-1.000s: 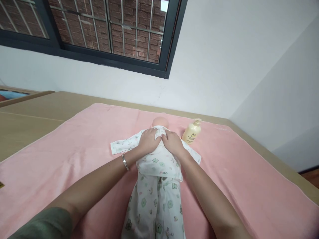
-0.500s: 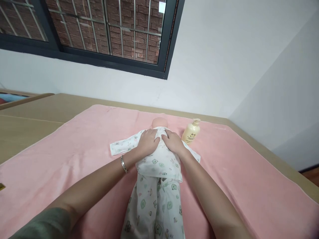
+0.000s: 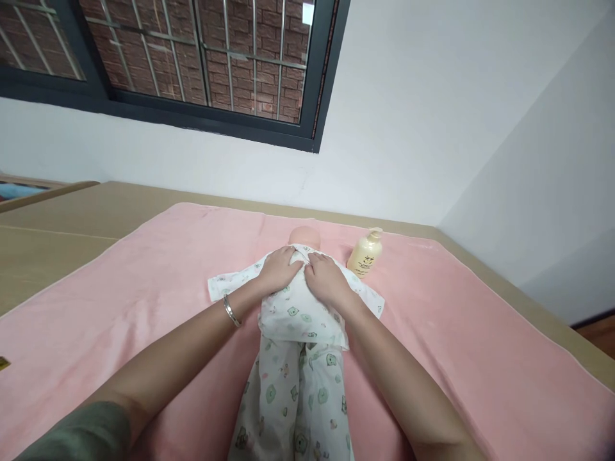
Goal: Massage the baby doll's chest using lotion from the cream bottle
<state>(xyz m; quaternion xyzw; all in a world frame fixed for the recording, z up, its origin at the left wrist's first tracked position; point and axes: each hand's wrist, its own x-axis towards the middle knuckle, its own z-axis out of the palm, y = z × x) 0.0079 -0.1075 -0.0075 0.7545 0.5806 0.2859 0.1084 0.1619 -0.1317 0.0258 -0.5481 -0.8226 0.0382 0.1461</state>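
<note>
A baby doll (image 3: 304,238) lies lengthwise in front of me, its bald pink head at the far end. It wears a white printed top (image 3: 298,315) with the sleeves spread to both sides, and matching printed trousers (image 3: 283,390). My left hand (image 3: 278,270) rests on the left side of the upper torso, fingers stretched out. On the other side lies my right hand (image 3: 328,278), also open, its thumb near the left thumb. A silver bracelet (image 3: 231,311) circles my left wrist. The doll's face is out of sight.
A yellowish pump bottle (image 3: 364,255) stands right of the doll's head. Beneath everything spreads a pink blanket (image 3: 158,275) over a wooden surface (image 3: 129,200). White wall (image 3: 384,141) and a barred window (image 3: 206,64) are behind.
The view has shifted slightly, moving the scene a little left. Both hands stay on the doll's upper torso, and the fabric between them looks slightly more creased near the neck.
</note>
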